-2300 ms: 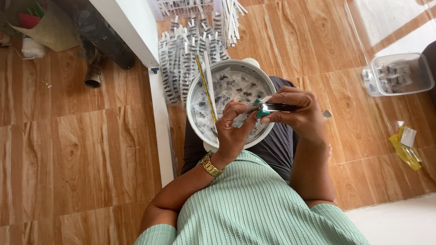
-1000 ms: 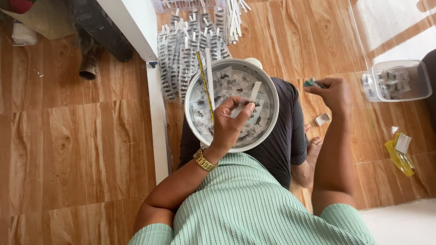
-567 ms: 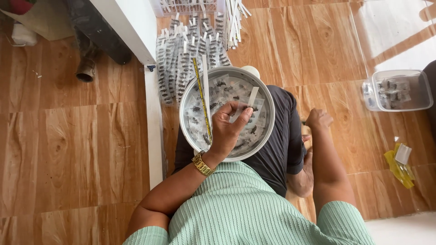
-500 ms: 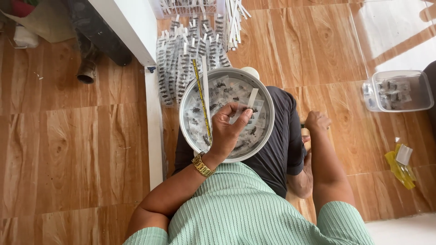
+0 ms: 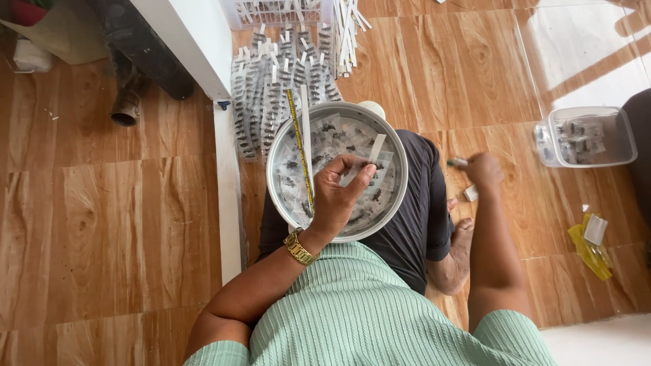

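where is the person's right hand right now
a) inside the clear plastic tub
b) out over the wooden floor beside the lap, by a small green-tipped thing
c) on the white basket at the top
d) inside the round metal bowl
b: the right hand is off to the side above the wooden floor, at a small green-tipped thing, while the left hand is over the round metal bowl.
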